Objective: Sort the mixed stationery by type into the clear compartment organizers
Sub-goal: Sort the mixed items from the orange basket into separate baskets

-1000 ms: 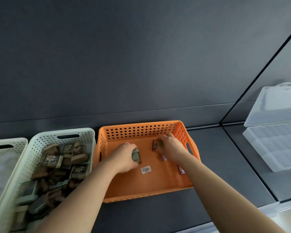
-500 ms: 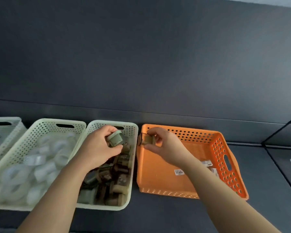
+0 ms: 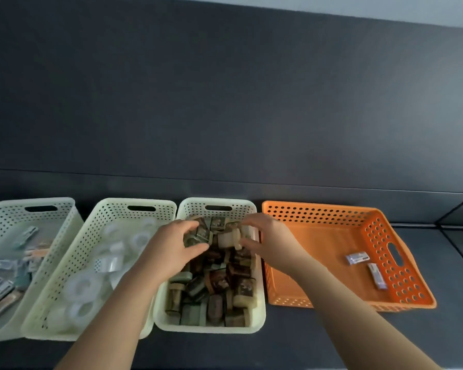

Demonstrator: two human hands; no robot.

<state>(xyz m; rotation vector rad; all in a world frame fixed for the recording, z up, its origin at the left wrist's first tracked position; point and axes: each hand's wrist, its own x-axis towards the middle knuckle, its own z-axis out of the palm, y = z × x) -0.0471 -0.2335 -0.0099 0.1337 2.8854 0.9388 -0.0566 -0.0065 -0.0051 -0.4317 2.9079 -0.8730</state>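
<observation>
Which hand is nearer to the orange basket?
Right. The right hand is over the cream basket's right edge, just beside the orange basket's left wall. The left hand, pinching a small block, is farther left, over the same cream basket.

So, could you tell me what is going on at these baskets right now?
A person is working over the pale basket full of small brown and green blocks. The left hand grips a dark block at its far end; the right hand curls round a pale block, though a firm grip is unclear. The orange basket beside it holds two small packets.
</observation>
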